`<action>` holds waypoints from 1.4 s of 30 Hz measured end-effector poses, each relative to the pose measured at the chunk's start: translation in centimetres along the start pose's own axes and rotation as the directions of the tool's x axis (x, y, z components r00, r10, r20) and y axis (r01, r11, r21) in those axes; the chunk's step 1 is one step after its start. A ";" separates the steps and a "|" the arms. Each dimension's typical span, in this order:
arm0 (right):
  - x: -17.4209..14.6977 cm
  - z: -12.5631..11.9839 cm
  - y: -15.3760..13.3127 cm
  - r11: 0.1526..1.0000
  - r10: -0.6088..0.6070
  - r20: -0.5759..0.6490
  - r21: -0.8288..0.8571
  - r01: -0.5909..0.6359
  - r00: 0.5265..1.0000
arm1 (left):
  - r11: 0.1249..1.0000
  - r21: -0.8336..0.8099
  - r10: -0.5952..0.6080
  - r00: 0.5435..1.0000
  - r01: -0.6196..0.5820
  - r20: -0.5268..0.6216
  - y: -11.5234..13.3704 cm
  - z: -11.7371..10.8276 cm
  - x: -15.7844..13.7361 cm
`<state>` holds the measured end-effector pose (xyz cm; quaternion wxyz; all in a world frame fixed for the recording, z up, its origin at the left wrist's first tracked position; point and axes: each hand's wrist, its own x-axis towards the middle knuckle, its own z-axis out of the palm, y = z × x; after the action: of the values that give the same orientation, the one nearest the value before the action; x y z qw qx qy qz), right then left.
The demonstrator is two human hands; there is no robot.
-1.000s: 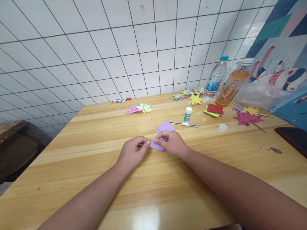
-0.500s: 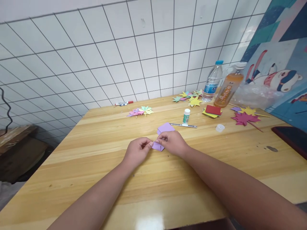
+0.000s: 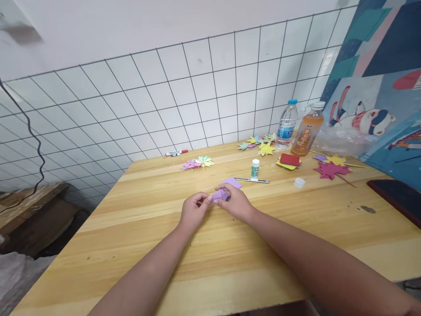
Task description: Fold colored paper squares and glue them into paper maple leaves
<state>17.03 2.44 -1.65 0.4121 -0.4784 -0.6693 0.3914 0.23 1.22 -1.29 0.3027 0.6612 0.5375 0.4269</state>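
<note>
Between my two hands is a small folded piece of purple paper (image 3: 218, 195), with crease lines showing on its face. My left hand (image 3: 194, 210) pinches its left end between thumb and forefinger. On its right side, my right hand (image 3: 237, 202) grips it with the thumb below and fingers curled over the top. Just behind my right hand lies another purple sheet (image 3: 232, 181), flat on the wooden table (image 3: 158, 210). Touching distance beyond that sheet is a slim utility knife (image 3: 253, 180), and a white-capped glue stick (image 3: 255, 168) stands upright behind it.
Paper leaves in pink and green (image 3: 197, 163) lie at the back, more leaves (image 3: 259, 145) beside a water bottle (image 3: 287, 125) and an orange drink bottle (image 3: 308, 131). Red and yellow paper (image 3: 289, 160), a clear cap (image 3: 299, 182), a crimson leaf (image 3: 330, 170) and a dark phone-like object (image 3: 394, 197) are right.
The purple paper has been lifted and turned so its folded face shows between both hands. My right hand's fingers have opened wider around it. The camera view has tilted upward.
</note>
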 end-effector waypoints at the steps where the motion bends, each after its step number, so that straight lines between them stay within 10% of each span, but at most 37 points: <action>1: 0.1 0.0 0.0 0.999 0.010 -0.014 0.039 -0.010 1.000 | 1.000 -0.003 0.003 1.000 -0.003 0.001 0.0 0.0 0.0; 18: 0.9 -0.6 -0.6 0.907 0.163 0.030 0.389 -0.162 0.986 | 0.996 -0.061 -0.048 0.988 0.058 0.146 -0.6 -0.1 0.1; 29: -0.3 -1.0 -0.2 0.996 -0.091 0.208 0.015 0.090 0.974 | 0.987 -0.151 -0.026 0.984 0.053 0.176 0.6 -0.5 -0.3; 36: 0.3 -1.2 -0.7 0.904 0.211 0.190 0.335 -0.265 0.959 | 0.937 -0.276 -0.205 0.976 0.217 0.071 2.8 -0.4 0.5; 42: 0.7 -1.2 -0.3 0.911 0.219 0.179 0.314 -0.267 0.959 | 0.926 -0.325 -0.167 0.980 0.193 0.104 0.3 0.6 0.7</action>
<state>17.92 3.19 -0.86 0.3873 -0.4523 -0.5553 0.5805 0.93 1.86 -1.15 0.4677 0.5638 0.5044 0.4571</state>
